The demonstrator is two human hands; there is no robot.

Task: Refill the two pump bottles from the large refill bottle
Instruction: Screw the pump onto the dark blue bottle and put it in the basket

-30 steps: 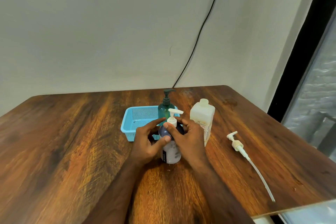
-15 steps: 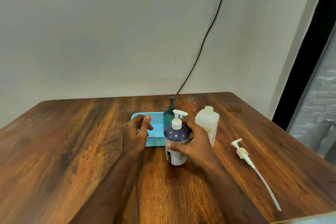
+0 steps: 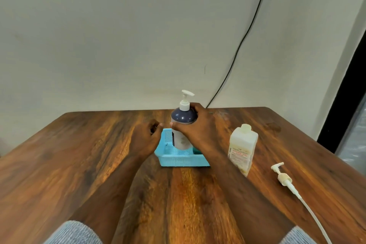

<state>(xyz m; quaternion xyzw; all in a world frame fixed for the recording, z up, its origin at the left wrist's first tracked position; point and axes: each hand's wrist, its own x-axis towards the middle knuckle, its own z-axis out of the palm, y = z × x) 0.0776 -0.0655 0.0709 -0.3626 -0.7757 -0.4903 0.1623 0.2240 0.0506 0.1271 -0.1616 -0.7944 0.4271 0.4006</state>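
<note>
right hand [image 3: 195, 125]: wrapped round the shoulder of the dark pump bottle [image 3: 183, 125], thumb on the near side, fingers curled round the far side
dark pump bottle: upright, white pump head screwed on, base down inside the blue basket [image 3: 178, 159]; touching the basket floor or just above it, couldn't tell
left hand [image 3: 145, 137]: at the basket's left rim, fingers loosely curled, gripped nothing visible; contact with the rim unclear
green pump bottle [image 3: 197, 150]: only a sliver showed behind the right wrist, inside the basket; pump and fill level hidden
refill bottle [image 3: 242, 147]: stood on the table [image 3: 69, 154] right of the basket, neck open, no cap or pump on it
loose pump [image 3: 284, 179]: lay on the table right of the refill bottle, long dip tube trailing toward the near edge
progress: dark bottle looked finished, capped and going back into the basket; green one couldn't be judged
left: likely refit the loose pump to the refill bottle, confirm the green bottle
</note>
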